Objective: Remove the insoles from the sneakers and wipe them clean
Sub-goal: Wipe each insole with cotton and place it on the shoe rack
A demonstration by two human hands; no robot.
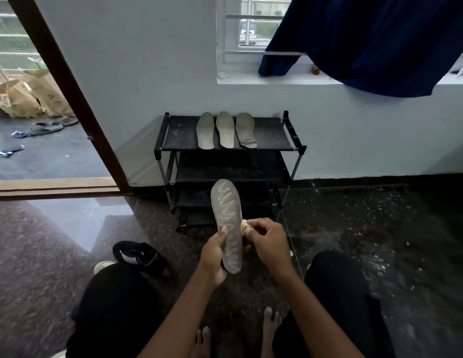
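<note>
The left hand [214, 250] grips a grey insole [229, 220] by its lower half, thumb curled over its left edge, holding it upright above the floor [57, 241]. The right hand [266, 241] pinches a small yellowish wad [243, 225] against the insole's right edge. 3 more insoles [225, 129] lie side by side mid-shelf on the black rack [178, 135], reaching its front edge. A black sneaker [137, 254] sits on the floor by the left knee.
</note>
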